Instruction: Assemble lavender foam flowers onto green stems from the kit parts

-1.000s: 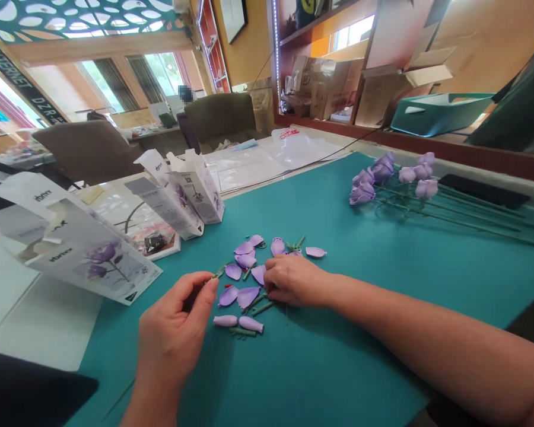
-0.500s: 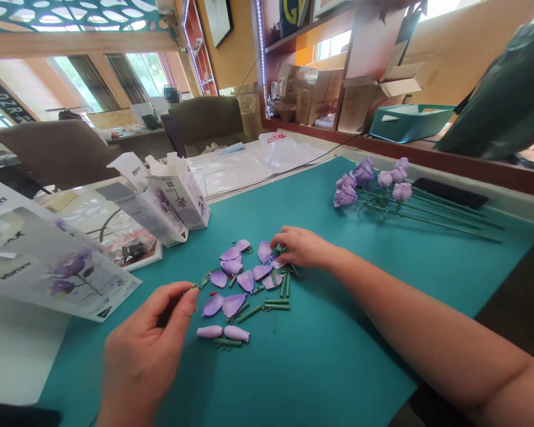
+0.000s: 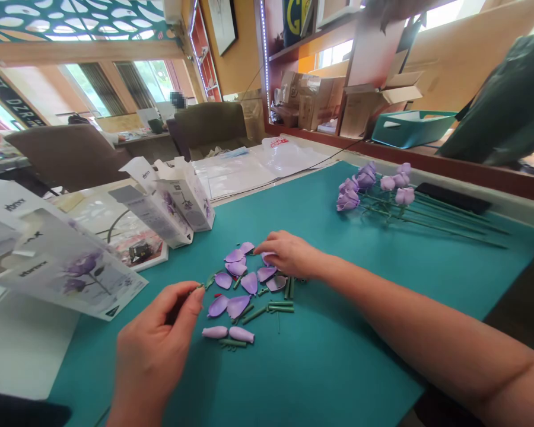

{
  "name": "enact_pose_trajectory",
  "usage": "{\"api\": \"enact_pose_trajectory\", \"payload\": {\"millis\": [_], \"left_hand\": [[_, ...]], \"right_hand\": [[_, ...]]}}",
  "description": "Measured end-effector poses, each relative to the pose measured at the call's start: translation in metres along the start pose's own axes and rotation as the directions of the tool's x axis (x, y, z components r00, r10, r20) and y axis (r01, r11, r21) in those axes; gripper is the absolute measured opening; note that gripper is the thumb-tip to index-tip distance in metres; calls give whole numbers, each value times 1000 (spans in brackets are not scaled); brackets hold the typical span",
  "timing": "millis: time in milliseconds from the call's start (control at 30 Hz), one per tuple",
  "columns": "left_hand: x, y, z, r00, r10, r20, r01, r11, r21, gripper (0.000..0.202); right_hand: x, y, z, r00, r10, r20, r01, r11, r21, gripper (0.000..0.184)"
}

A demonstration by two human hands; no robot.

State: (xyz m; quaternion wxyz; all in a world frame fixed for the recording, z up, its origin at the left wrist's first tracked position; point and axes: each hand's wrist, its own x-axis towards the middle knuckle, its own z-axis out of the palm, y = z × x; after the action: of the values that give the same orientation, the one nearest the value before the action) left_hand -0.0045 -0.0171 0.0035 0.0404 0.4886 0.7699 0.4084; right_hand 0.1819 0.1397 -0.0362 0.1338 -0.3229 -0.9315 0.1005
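My left hand (image 3: pixel 160 338) is closed in a pinch on a small green plastic leaf (image 3: pixel 210 279), which sticks out past the fingertips. My right hand (image 3: pixel 291 254) hangs low over a pile of loose purple plastic petals (image 3: pixel 250 283), fingers stretched and apart. Its fingertips are beside a small green piece at the pile's far side, and the hand covers part of a petal. Short green stem tubes (image 3: pixel 280 307) lie among the petals. Two pale pink bud pieces (image 3: pixel 241 334) rest at the near side, with a green tube below them.
Finished purple flowers on long stems (image 3: pixel 398 198) lie at the back right beside a black flat object (image 3: pixel 453 197). Opened flower boxes (image 3: pixel 84 267) stand on the left. Clear plastic sheets (image 3: pixel 249 169) cover the surface behind the green mat (image 3: pixel 338 356).
My right hand has moved left across the petals, from the pile's right side toward its far middle. The left hand keeps its pinch on the leaf. The view has shifted slightly.
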Motion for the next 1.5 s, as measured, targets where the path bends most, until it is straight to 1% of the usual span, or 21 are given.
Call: {"api": "enact_pose_trajectory", "payload": {"millis": [67,100,133,200,300,367,433,600,733,800,867,933,967,1033,1100,1333,1433,1500], "left_hand": [[1,-2,0,1000,18,0,-18,1000,-18,21],[1,-3,0,1000,27,-2,-27,999,-25,21],[1,-4,0,999,35,-3,-35,999,-32,21],[1,-5,-1,999,48,-3,-48,997,-52,22],[1,-6,-1,999,53,4,-52,996,-74,23],[2,-6,-2,999,52,7,-51,995,-84,24],[2,-6,-3,998,58,6,-58,994,-90,23],[2,-5,-4,998,67,6,-66,994,-85,22],[2,-5,-4,999,40,1,-40,996,-74,21],[2,-5,-3,999,38,0,-37,996,-75,21],[3,-6,-2,999,50,5,-49,995,-83,22],[4,-7,-2,998,59,10,-58,995,-85,23],[4,-8,-2,998,59,9,-58,995,-81,23],[4,-9,-2,998,59,6,-58,996,-71,23],[5,-10,-2,998,62,4,-62,996,-66,23],[4,-9,-2,997,73,7,-73,995,-68,24],[5,-9,-3,998,63,0,-62,995,-73,24],[6,-10,-4,998,57,-6,-57,996,-70,24]], "right_hand": [[9,-16,8,990,-129,56,132,989,-60,30],[15,-24,12,986,-149,75,156,983,-95,30],[20,-30,15,987,-139,87,149,981,-126,31],[31,-40,20,991,-80,104,97,980,-176,34],[43,-46,26,991,-24,133,50,979,-195,32],[47,-43,27,991,-7,130,31,982,-186,27],[46,-36,26,992,16,123,6,985,-175,26],[35,-14,12,989,83,124,-62,984,-165,30],[32,-8,4,984,120,130,-97,980,-171,38],[35,-10,6,991,64,116,-42,982,-182,46],[40,-14,11,991,-59,120,82,977,-198,50],[46,-17,17,976,-159,147,187,960,-206,45],[48,-17,19,972,-174,155,204,957,-206,40],[50,-15,22,976,-152,154,182,961,-207,31],[48,-8,22,985,-108,136,136,968,-210,27],[33,17,15,995,-18,101,40,973,-227,22],[28,22,11,996,17,92,4,975,-221,17],[26,19,7,996,36,85,-18,978,-206,16]]}}
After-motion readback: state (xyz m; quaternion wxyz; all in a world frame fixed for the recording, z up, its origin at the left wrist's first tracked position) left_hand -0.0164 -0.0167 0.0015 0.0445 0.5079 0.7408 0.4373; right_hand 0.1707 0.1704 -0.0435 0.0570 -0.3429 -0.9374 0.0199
